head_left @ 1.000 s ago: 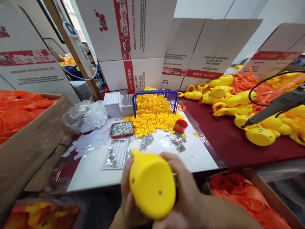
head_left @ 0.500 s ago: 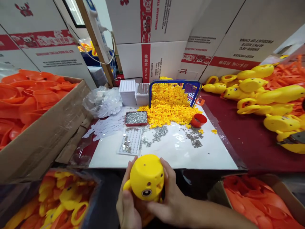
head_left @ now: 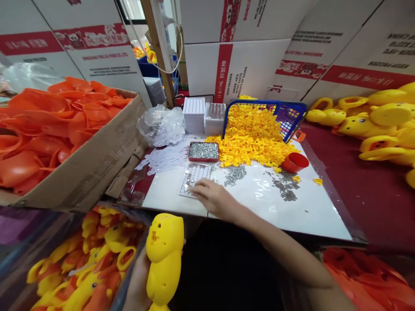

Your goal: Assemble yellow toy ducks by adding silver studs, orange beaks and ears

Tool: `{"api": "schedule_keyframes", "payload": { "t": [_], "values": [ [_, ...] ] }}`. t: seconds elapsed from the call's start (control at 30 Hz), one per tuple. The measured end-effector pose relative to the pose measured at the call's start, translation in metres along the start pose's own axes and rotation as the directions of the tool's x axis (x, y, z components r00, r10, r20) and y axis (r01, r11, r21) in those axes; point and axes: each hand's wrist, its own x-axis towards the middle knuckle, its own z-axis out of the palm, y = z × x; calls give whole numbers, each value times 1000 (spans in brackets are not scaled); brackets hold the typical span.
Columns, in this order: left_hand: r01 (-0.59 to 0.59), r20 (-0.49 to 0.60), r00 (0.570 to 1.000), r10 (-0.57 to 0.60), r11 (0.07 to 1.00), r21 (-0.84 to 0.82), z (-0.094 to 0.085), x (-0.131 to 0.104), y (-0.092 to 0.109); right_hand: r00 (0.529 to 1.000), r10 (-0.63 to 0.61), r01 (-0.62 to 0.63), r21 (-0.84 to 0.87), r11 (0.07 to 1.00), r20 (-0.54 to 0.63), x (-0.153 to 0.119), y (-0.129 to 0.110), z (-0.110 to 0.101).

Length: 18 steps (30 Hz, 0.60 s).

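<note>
My left hand (head_left: 138, 280) is wrapped round a yellow plastic duck toy (head_left: 164, 255), holding it upright below the table's front edge. Small holes show in the toy's surface, one of them a larger cut-out. Over the right edge of a white dimpled tray (head_left: 203, 172) is my right hand (head_left: 210, 196), its fingers bent together at small silver discs (head_left: 187, 183). Whatever the fingertips pinch, if anything, is too small to make out. Just behind the tray stands a red-rimmed dish (head_left: 203, 151) full of small metal parts.
Yellow plastic pieces (head_left: 253, 147) spill from a tipped blue basket (head_left: 300, 110). A red cup (head_left: 295, 163) stands right of the pile. Orange parts fill a cardboard box (head_left: 87, 162) at left. Yellow ducks (head_left: 389, 116) lie at right. A bin of yellow and orange toys (head_left: 94, 263) sits lower left.
My right hand has let go of the yellow duck toy and reached forward to the tray of discs. The left hand has moved left with the toy, now turned upright. The view has shifted left.
</note>
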Motion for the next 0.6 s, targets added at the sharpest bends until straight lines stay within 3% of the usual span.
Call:
{"api": "schedule_keyframes", "payload": {
  "t": [0.07, 0.13, 0.23, 0.3, 0.5, 0.6],
  "values": [
    [68, 145, 988, -55, 994, -84, -11, 2, -3, 992, -125, 127, -199, 972, 18, 16, 22, 2],
    [56, 351, 936, 12, 981, -184, -18, 7, -10, 972, -222, 236, -253, 938, 80, 25, 34, 5],
    [135, 668, 744, 26, 973, -188, -22, 16, -19, 932, -329, 358, -264, 895, 151, 31, 38, 8],
    [170, 749, 663, 6, 973, -158, -21, 19, -23, 909, -376, 414, -275, 868, 182, 34, 40, 9],
    [225, 721, 683, -118, 973, -53, -14, 23, -24, 843, -490, 536, -270, 800, 221, 41, 56, 4],
    [219, 709, 695, -121, 975, -48, -9, 24, -25, 798, -553, 601, -264, 754, 238, 41, 59, 0]
  ]
}}
